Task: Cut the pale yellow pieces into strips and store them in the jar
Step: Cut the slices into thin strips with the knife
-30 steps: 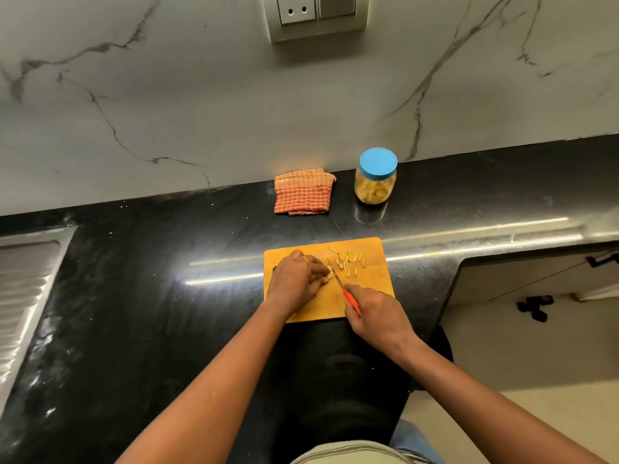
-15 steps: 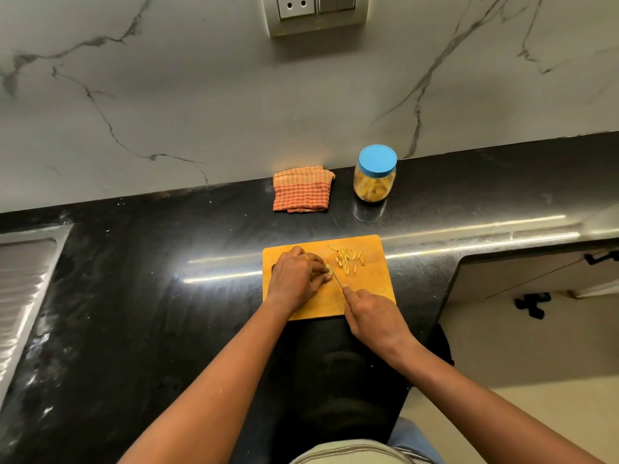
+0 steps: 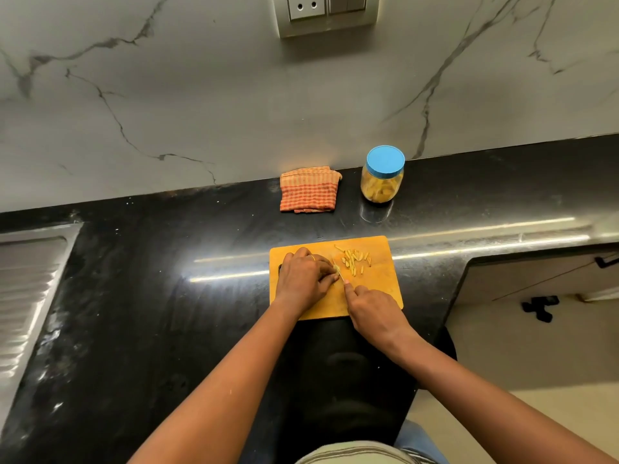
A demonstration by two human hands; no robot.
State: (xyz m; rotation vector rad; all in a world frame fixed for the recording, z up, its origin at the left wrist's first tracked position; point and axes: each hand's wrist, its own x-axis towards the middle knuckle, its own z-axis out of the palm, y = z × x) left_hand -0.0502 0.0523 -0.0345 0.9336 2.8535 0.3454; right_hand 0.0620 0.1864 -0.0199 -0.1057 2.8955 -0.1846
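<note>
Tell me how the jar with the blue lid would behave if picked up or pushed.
The jar looks like clear plastic holding pale pieces, so probably light. It is squat and stands on a glossy counter, so a push would likely slide it rather than tip it. Its blue lid seems on, so nothing should spill.

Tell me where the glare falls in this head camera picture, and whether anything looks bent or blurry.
Head view: long bright glare streaks cross the glossy black stone counter on both sides of the orange wooden cutting board. Head view: the wide-angle lens bows the counter's back edge. Head view: the thin-bladed knife and pale yellow piece between left hand and right hand are small and soft.
</note>
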